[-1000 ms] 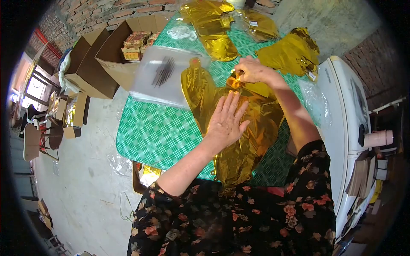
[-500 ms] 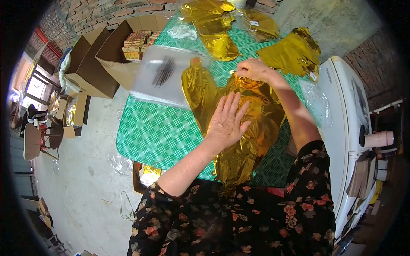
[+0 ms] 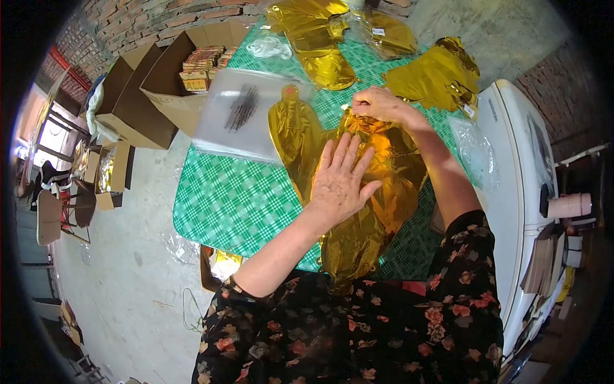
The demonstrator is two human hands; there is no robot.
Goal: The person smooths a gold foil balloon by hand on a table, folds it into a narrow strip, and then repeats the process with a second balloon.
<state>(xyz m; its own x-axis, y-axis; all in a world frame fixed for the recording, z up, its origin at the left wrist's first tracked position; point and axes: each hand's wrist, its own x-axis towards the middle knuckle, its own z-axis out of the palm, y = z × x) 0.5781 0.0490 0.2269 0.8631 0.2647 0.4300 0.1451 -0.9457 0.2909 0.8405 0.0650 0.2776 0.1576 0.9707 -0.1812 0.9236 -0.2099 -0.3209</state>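
Note:
A shiny gold foil balloon (image 3: 400, 185), uninflated, lies spread over the green checked tablecloth (image 3: 224, 192) in front of me. My left hand (image 3: 340, 187) rests flat on its middle, fingers spread. At the balloon's upper edge my right hand (image 3: 378, 105) is closed in a pinch on the gathered foil. A small whitish bit shows beside the right fingertips; what it is I cannot make out. One rounded arm of the foil, with a reddish mark near its tip, stretches to the upper left of my left hand.
A stack of clear plastic bags (image 3: 220, 115) lies left of the foil. More gold foil balloons (image 3: 435, 77) lie at the far side, with a packaged one (image 3: 387, 35). Cardboard boxes (image 3: 169, 83) stand left of the table; a white appliance (image 3: 518, 179) stands on the right.
Both hands keep nearly the same places. The foil under and right of my left hand has shifted slightly, with brighter orange reflections. The camera view has moved a little.

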